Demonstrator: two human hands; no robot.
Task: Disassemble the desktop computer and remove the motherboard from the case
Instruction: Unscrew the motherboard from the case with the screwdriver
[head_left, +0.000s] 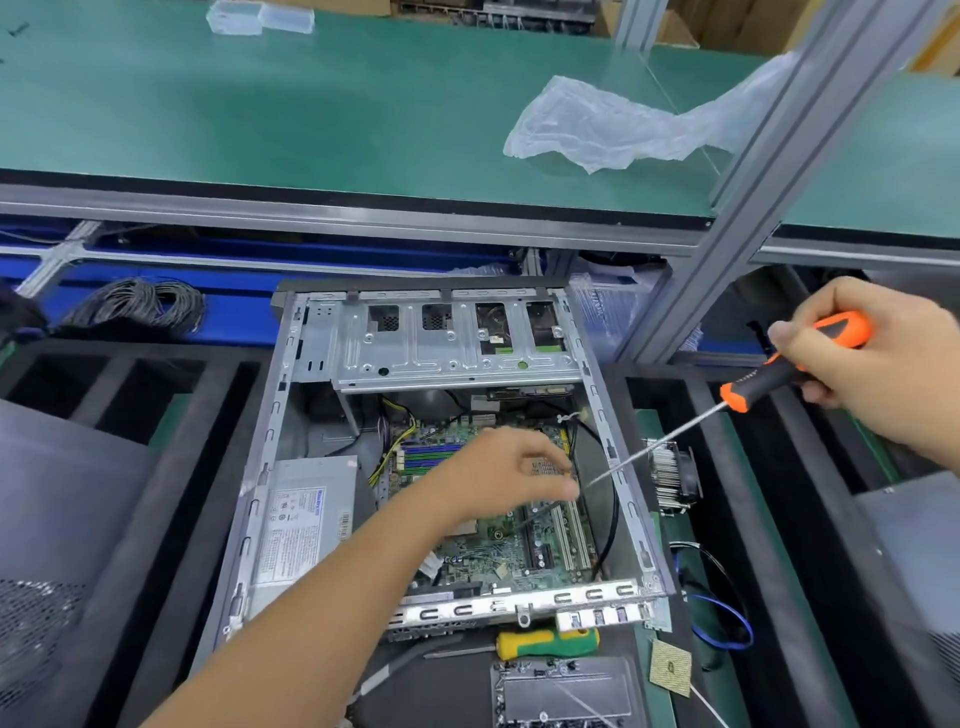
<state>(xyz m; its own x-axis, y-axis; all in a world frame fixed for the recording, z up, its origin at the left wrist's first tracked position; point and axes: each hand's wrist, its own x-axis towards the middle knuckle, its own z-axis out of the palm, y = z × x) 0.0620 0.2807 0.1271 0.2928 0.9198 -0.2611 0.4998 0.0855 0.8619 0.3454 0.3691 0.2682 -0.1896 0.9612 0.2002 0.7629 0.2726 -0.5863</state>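
My left hand reaches over the motherboard, fingers curled, maybe pinching something; right hand grips the screwdriver.

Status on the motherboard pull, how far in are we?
Done: the case is open, and a heatsink with fan and a CPU chip lie outside it. In hand: the left hand reaches over the motherboard; the right hand holds the orange screwdriver, tip above the board. Left: board, power supply and cables are still inside.
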